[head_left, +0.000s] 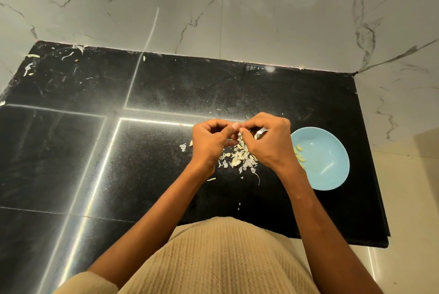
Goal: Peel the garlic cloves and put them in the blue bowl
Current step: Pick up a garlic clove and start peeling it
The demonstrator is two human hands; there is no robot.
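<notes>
My left hand (211, 141) and my right hand (266, 141) meet fingertip to fingertip above the black counter, fingers curled, pinching a small garlic clove that is almost wholly hidden between them. Under the hands lies a heap of white garlic skins (237, 158) with a few pale pieces among them. The blue bowl (330, 170) sits just right of my right wrist and holds several peeled yellowish cloves (299, 156) near its left wall.
The black stone counter (142, 151) ends at a marble wall behind and at an edge to the right of the bowl. Stray skin scraps (31, 65) lie at the far left corner. My beige knit top fills the bottom.
</notes>
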